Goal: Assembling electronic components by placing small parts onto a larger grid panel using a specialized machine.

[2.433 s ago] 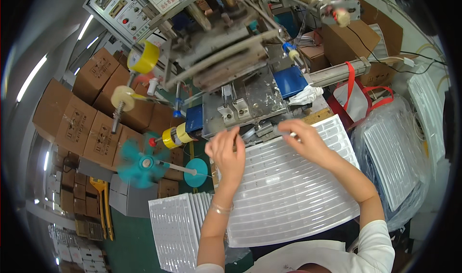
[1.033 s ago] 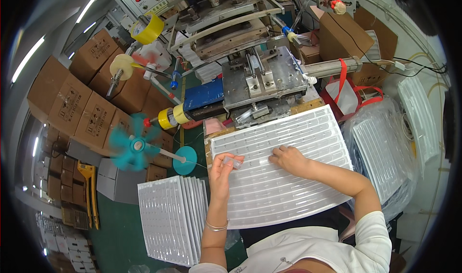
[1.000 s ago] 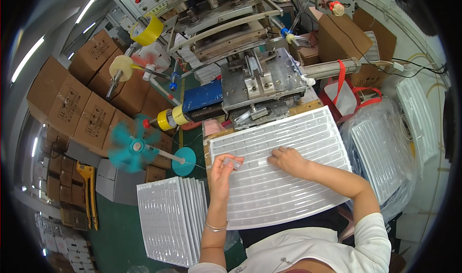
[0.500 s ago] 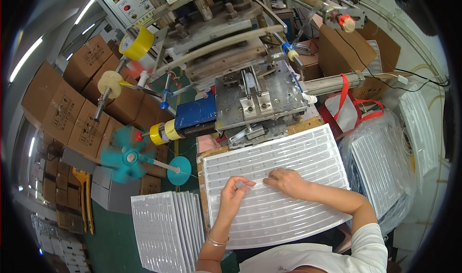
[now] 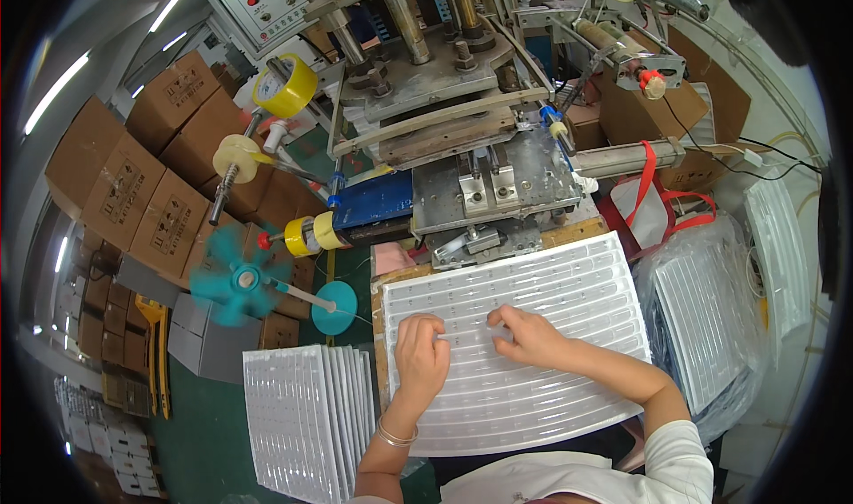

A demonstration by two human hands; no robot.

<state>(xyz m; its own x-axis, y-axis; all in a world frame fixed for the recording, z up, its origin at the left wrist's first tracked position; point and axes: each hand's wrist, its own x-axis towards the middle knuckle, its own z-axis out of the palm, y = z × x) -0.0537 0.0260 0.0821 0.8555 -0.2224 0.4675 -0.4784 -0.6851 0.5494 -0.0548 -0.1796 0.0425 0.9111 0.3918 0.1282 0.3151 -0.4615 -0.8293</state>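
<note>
A white plastic tray sheet (image 5: 515, 397) with long parallel channels lies in front of me on a wooden-edged surface. Over its left part is my left hand (image 5: 421, 355), its fingers curled inward and pressed together. A trace of something pale shows by its thumb, too small to name. My right hand (image 5: 526, 337) hovers over or rests on the middle of the sheet, thumb and forefinger bent together. Whatever those fingertips hold, if anything, does not show. A gap separates the two hands.
A metal press machine (image 5: 489, 184) stands just beyond the sheet. More ridged sheets (image 5: 298, 415) are stacked at left, others in clear plastic (image 5: 697, 326) at right. A turquoise fan (image 5: 244, 277), tape rolls (image 5: 286, 86) and cardboard boxes (image 5: 133, 184) fill the left side.
My left hand has turned and closed; the small clear piece seen in its fingers is now mostly hidden. The hands have moved slightly apart. The view has tilted up, showing more of the press.
</note>
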